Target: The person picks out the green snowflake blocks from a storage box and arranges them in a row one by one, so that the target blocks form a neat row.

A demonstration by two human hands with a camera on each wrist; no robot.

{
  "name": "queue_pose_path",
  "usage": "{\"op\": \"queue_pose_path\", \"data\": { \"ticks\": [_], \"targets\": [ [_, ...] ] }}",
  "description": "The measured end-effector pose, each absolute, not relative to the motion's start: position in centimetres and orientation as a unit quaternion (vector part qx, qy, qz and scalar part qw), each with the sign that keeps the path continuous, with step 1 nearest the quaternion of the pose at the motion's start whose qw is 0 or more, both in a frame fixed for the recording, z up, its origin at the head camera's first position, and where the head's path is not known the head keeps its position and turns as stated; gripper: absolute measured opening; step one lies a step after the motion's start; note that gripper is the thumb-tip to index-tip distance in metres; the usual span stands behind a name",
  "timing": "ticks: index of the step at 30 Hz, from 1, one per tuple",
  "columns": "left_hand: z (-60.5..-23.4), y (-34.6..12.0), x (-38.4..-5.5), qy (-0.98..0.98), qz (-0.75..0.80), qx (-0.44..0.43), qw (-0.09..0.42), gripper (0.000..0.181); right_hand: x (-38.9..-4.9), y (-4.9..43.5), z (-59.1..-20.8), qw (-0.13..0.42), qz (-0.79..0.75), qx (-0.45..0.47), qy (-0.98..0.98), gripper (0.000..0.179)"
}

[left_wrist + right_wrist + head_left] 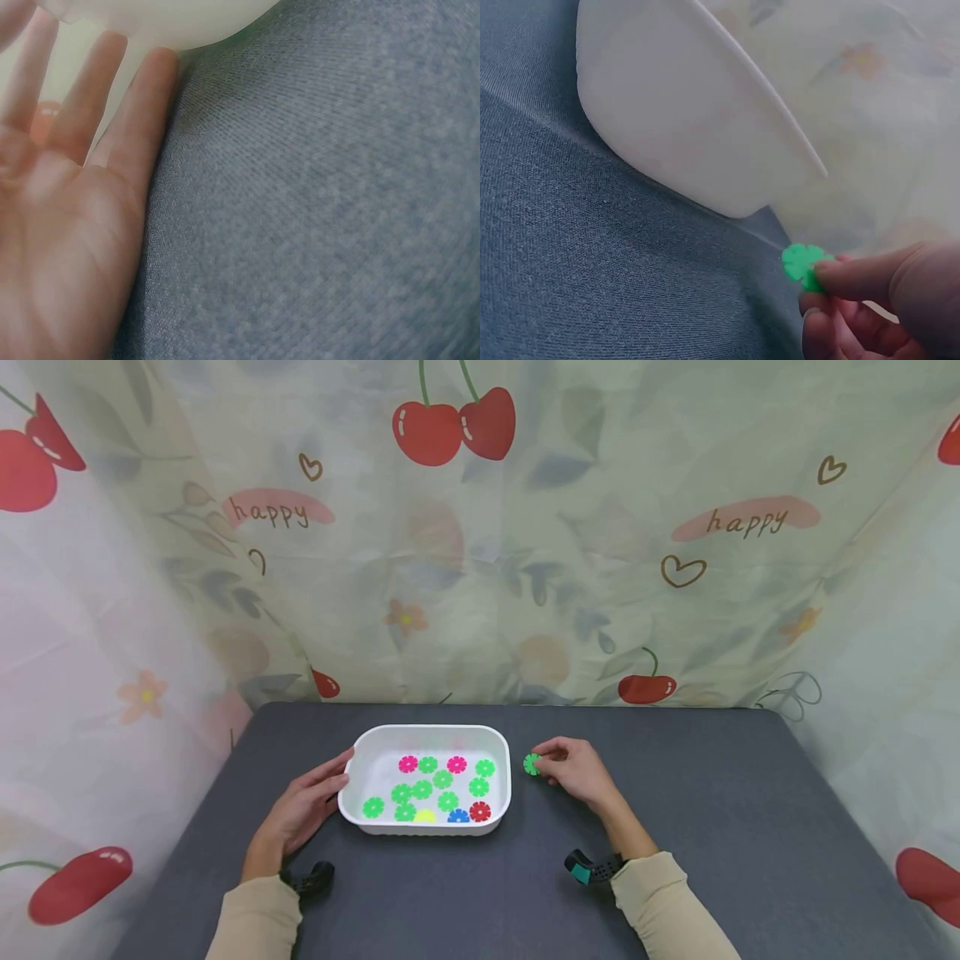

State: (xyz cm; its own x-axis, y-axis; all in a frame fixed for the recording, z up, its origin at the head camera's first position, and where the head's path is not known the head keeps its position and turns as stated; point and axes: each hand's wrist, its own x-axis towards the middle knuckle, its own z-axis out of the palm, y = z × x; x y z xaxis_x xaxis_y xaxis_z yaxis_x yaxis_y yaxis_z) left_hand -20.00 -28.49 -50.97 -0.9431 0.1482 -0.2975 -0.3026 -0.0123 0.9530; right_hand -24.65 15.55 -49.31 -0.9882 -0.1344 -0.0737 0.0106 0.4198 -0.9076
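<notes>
At the left of the table [427, 902], the left hand [303, 806] lies palm toward the tray [427, 829], its fingers straight and unclenched, the tips touching the outer wall rather than wrapped round it. Mid-figure, the tray stands upright with its long axis running from left to right; discs [442, 779] of green, pink, yellow, blue and red lie inside, most of them green. Just beyond the tray's right rim, outside and apart from it, is the green disc [532, 764], which is round and scalloped and so has no long axis to align. It lies to the left of the right hand [577, 772], whose thumb and forefinger pinch it by its right-hand edge, leaving the free edge toward the tray. The governing relation is therefore sideways: disc between fingers and rim, with the right hand the nearer and the left at the tray's far end. Whether the disc is above or below rim height cannot be told.
</notes>
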Motion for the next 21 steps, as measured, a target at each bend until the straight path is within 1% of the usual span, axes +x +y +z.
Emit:
{"op": "queue_pose_path", "data": {
  "ticks": [8, 14, 17, 21],
  "targets": [
    [-51.1, -28.6, -20.0, 0.687, 0.708, -0.052, 0.157, 0.070, -24.8, 15.0, -49.3, 0.059, -0.434, -0.059, 0.897, 0.015],
    [-51.0, -28.6, -20.0, 0.691, 0.705, -0.052, 0.151, 0.070, -25.0, 14.5, -49.1, 0.032, -0.352, -0.089, 0.931, 0.011],
    [-51.1, -28.6, -20.0, 0.692, 0.704, -0.047, 0.153, 0.071, -25.0, 14.3, -49.2, 0.027, -0.327, -0.097, 0.939, 0.008],
    [-51.3, -28.6, -20.1, 0.693, 0.702, -0.049, 0.155, 0.070, -25.0, 14.1, -49.3, 0.009, -0.292, -0.103, 0.951, 0.011]
  ]
}}
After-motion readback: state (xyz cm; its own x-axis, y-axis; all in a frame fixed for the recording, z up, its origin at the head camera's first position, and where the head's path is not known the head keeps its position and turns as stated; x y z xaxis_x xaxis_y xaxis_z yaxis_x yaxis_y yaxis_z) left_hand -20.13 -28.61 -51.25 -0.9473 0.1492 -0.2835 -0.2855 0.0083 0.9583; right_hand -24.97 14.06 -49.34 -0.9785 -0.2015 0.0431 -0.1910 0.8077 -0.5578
